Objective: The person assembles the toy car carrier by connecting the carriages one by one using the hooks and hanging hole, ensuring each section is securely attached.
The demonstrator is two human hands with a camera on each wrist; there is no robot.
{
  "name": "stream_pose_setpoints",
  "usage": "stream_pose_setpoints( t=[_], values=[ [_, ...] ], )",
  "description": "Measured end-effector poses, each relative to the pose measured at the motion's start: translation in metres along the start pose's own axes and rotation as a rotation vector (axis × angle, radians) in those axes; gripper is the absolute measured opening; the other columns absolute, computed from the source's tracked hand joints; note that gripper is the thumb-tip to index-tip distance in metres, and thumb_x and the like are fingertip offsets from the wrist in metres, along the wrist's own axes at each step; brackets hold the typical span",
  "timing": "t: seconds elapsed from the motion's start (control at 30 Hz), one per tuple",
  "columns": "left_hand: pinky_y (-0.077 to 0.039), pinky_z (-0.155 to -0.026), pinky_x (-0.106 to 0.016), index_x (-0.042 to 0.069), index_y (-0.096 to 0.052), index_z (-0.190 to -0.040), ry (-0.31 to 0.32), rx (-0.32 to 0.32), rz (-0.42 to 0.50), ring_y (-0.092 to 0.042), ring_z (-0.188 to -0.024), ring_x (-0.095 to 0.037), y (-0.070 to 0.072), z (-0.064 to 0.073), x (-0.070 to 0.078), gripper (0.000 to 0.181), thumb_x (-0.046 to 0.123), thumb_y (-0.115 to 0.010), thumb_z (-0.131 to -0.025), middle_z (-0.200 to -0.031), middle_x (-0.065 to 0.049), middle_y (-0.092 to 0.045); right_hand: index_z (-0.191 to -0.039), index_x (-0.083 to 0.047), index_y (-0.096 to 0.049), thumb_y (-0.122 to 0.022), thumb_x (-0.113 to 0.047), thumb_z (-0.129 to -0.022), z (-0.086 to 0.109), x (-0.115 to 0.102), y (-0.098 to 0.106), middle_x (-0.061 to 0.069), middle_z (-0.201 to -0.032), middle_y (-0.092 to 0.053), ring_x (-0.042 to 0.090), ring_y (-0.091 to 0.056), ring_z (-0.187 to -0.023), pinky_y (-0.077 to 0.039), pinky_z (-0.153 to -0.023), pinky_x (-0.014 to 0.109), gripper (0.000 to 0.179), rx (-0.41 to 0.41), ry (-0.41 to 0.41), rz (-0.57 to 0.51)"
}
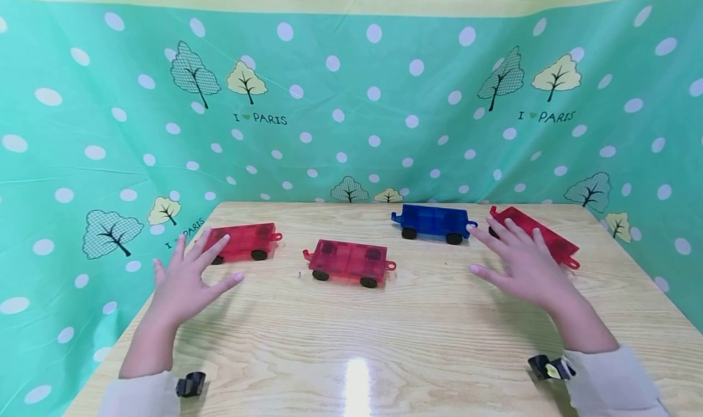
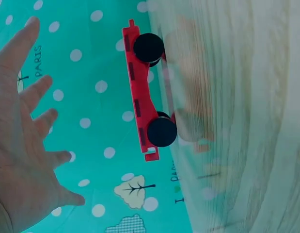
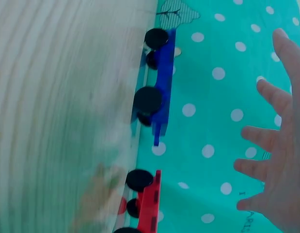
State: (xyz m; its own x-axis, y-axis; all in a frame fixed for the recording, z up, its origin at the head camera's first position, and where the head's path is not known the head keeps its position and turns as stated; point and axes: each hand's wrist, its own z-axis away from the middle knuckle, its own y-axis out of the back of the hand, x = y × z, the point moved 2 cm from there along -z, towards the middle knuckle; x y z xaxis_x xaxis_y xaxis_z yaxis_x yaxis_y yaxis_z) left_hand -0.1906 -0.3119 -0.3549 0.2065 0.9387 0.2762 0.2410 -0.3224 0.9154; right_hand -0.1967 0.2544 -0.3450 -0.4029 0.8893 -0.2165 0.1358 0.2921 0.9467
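Observation:
Fingers spread, the left hand [image 1: 187, 286] hovers over the table and overlaps the left red toy train car [image 1: 247, 241] in the head view. In the left wrist view that red car [image 2: 140, 87] stands apart from the hand [image 2: 28, 141], on black wheels. The right hand [image 1: 524, 264], also spread and holding nothing, overlaps the right red car [image 1: 555, 243], which sits at a slant. Its fingertips reach near the blue car [image 1: 434, 220]. The right wrist view has the blue car [image 3: 164, 82] clear of the hand [image 3: 280, 145]. Another red car [image 1: 351, 259] stands mid-table.
The cars have hooks and loops at their ends. A wood-grain table [image 1: 307, 344] carries them, with a light glare near its front. Behind and beside it hangs a green polka-dot cloth [image 1: 373, 154] with printed trees. Black wrist devices show at both cuffs.

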Motion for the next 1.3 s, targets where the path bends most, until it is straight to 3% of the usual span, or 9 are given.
stream_pose_setpoints(
  t=[0.17, 0.33, 0.53, 0.73, 1.03, 1.3],
  values=[
    [0.014, -0.094, -0.08, 0.023, -0.032, -0.154, -0.009, -0.013, 0.103, 0.008, -0.145, -0.045, 0.001, -0.003, -0.003, 0.085, 0.054, -0.069, -0.085, -0.164, -0.003, -0.006, -0.155, -0.028, -0.029, -0.064, -0.045, -0.092, -0.005, -0.01, -0.002, 0.021, -0.158, -0.02, 0.046, -0.015, -0.143, -0.014, -0.107, 0.071, 0.074, -0.026, 0.03, -0.155],
    [0.007, -0.097, -0.081, 0.02, -0.037, -0.152, -0.02, 0.002, 0.218, 0.005, -0.145, -0.045, 0.001, -0.005, -0.007, 0.08, 0.045, -0.073, -0.085, -0.164, -0.002, -0.007, -0.155, -0.031, -0.029, -0.063, -0.045, -0.093, -0.009, -0.021, -0.003, 0.019, -0.159, -0.021, 0.047, -0.018, -0.142, -0.026, -0.095, 0.077, 0.072, -0.051, 0.037, -0.195],
    [-0.006, -0.098, -0.08, 0.016, -0.04, -0.15, -0.017, 0.005, 0.306, 0.002, -0.145, -0.046, 0.0, -0.01, -0.013, 0.077, 0.038, -0.075, -0.086, -0.163, -0.005, -0.013, -0.154, -0.03, -0.031, -0.065, -0.045, -0.092, -0.016, -0.033, -0.004, 0.014, -0.159, -0.023, 0.045, -0.022, -0.142, -0.028, -0.097, 0.075, 0.073, -0.054, 0.084, -0.197],
    [-0.019, -0.095, -0.08, 0.013, -0.043, -0.149, -0.007, -0.006, 0.352, -0.009, -0.144, -0.045, -0.005, -0.017, -0.019, 0.075, 0.037, -0.075, -0.086, -0.159, -0.013, -0.023, -0.153, -0.028, -0.033, -0.065, -0.048, -0.091, -0.023, -0.045, -0.007, 0.012, -0.158, -0.027, 0.043, -0.024, -0.142, -0.028, -0.1, 0.072, 0.073, -0.059, 0.125, -0.234],
    [-0.025, -0.095, -0.077, 0.013, -0.042, -0.149, 0.032, -0.051, 0.418, -0.015, -0.142, -0.045, -0.004, -0.022, -0.021, 0.075, 0.035, -0.075, -0.086, -0.158, -0.012, -0.024, -0.153, -0.024, -0.034, -0.066, -0.038, -0.092, -0.032, -0.06, -0.015, 0.009, -0.158, -0.027, 0.04, -0.023, -0.143, -0.027, -0.102, 0.071, 0.07, -0.098, 0.189, -0.382],
    [-0.031, -0.096, -0.073, 0.013, -0.043, -0.148, 0.055, -0.039, 0.45, -0.016, -0.144, -0.041, -0.006, -0.026, -0.021, 0.074, 0.037, -0.075, -0.086, -0.158, -0.01, -0.027, -0.153, -0.027, -0.034, -0.069, -0.039, -0.09, -0.037, -0.075, -0.017, 0.008, -0.158, -0.028, 0.037, -0.023, -0.143, -0.028, -0.102, 0.07, 0.073, -0.11, 0.22, -0.458]
  ],
)
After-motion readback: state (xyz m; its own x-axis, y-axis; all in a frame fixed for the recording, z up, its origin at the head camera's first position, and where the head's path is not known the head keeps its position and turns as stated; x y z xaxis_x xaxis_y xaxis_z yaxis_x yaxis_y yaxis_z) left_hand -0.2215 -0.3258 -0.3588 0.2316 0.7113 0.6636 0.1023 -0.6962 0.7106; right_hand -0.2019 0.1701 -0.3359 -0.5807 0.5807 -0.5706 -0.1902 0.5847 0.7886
